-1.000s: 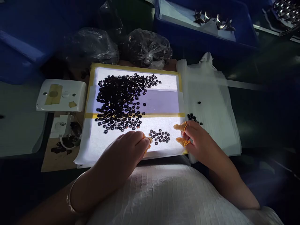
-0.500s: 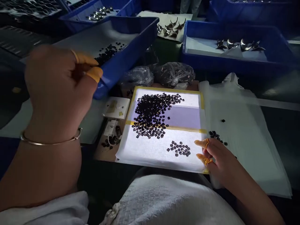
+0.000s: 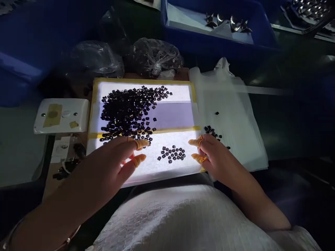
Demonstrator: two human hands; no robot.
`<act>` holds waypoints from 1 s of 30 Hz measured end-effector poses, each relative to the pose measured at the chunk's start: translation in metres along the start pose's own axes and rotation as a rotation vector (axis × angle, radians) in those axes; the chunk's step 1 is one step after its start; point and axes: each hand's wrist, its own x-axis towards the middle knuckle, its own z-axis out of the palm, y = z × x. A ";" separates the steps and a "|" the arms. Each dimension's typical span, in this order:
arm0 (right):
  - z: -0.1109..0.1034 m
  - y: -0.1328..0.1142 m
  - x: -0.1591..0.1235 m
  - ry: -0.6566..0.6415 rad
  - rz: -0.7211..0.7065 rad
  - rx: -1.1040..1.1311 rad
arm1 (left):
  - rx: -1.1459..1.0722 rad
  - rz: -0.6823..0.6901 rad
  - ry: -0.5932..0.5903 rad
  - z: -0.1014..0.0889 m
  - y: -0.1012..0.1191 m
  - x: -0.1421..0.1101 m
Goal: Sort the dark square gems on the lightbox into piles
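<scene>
A lit white panel (image 3: 157,170) with yellow tape along its edges lies before me. A dense heap of small dark square pieces (image 3: 123,108) covers its upper left. Nearer me, a small loose group of the same pieces (image 3: 172,154) is spread in one layer. My left hand (image 3: 117,160) is over the panel's lower left, thumb and forefinger apart, with nothing between them; its forefinger is beside the heap's lower edge. At the panel's right edge my right hand (image 3: 211,153) points inward, finger and thumb apart and holding nothing. Yellow finger cots cover the fingertips of both hands.
White sheets (image 3: 230,104) to the right carry a few dark pieces (image 3: 212,131). Clear plastic bags (image 3: 157,57) sit behind the panel, and a white switch plate (image 3: 61,116) is at its left. A blue bin (image 3: 209,38) with shiny metal parts stands at the back.
My left hand has come down from the blue bin at the left to the panel, and its pinched fingers have parted. My right hand stays by the panel's right edge. The view has tilted down.
</scene>
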 end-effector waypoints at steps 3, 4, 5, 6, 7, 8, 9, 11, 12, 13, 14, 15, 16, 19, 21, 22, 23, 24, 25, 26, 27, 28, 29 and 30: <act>-0.002 -0.002 0.001 -0.012 0.004 -0.018 | -0.004 0.128 -0.040 0.034 0.021 -0.008; -0.002 -0.002 0.001 -0.012 0.003 -0.026 | 0.006 0.139 -0.009 0.041 0.025 -0.008; -0.003 -0.003 0.001 -0.010 0.004 -0.032 | 0.022 0.145 0.026 0.046 0.028 -0.008; -0.003 -0.004 0.002 -0.009 0.006 -0.036 | 0.043 0.153 0.056 0.049 0.031 -0.006; -0.003 -0.004 0.002 -0.008 0.011 -0.037 | 0.060 0.169 0.081 0.051 0.033 -0.004; -0.003 -0.005 0.002 -0.007 0.019 -0.037 | 0.072 0.189 0.098 0.051 0.034 -0.002; -0.003 -0.005 0.001 -0.006 0.024 -0.036 | 0.081 0.205 0.110 0.051 0.035 0.000; -0.002 -0.006 0.001 0.004 0.026 -0.035 | 0.091 0.231 0.124 0.051 0.036 0.003; -0.002 -0.006 0.001 0.008 0.024 -0.033 | 0.092 0.239 0.128 0.051 0.037 0.004; -0.001 -0.006 0.001 0.011 0.021 -0.031 | 0.094 0.246 0.135 0.051 0.037 0.004; -0.001 -0.006 0.001 0.012 0.017 -0.029 | 0.095 0.252 0.140 0.051 0.037 0.004; -0.001 -0.006 0.001 0.011 0.014 -0.030 | 0.096 0.256 0.142 0.051 0.037 0.003; -0.001 -0.006 0.001 0.010 0.012 -0.030 | 0.095 0.256 0.140 0.052 0.037 0.002; -0.001 -0.006 0.002 0.008 0.012 -0.030 | 0.074 0.243 0.123 0.053 0.033 -0.001; -0.002 -0.006 0.002 0.010 0.016 -0.030 | 0.054 0.230 0.112 0.053 0.031 -0.003; -0.002 -0.006 0.002 0.011 0.017 -0.031 | 0.044 0.224 0.109 0.053 0.030 -0.003; -0.002 -0.006 0.002 0.010 0.017 -0.031 | 0.035 0.217 0.104 0.053 0.029 -0.003; -0.003 -0.006 0.002 0.007 0.017 -0.029 | 0.026 0.207 0.098 0.053 0.029 -0.004; -0.003 -0.007 0.003 0.003 0.016 -0.026 | 0.017 0.195 0.089 0.053 0.029 -0.003; -0.003 -0.007 0.003 -0.003 0.017 -0.023 | 0.009 0.184 0.077 0.053 0.029 -0.003; -0.004 -0.007 0.003 -0.009 0.018 -0.020 | 0.005 0.174 0.070 0.053 0.030 -0.003; -0.004 -0.007 0.003 -0.012 0.020 -0.017 | 0.002 0.167 0.063 0.053 0.030 -0.003; -0.004 -0.007 0.003 -0.013 0.022 -0.014 | 0.000 0.162 0.057 0.053 0.030 -0.002; -0.004 -0.007 0.003 -0.013 0.023 -0.011 | -0.001 0.157 0.055 0.053 0.031 -0.002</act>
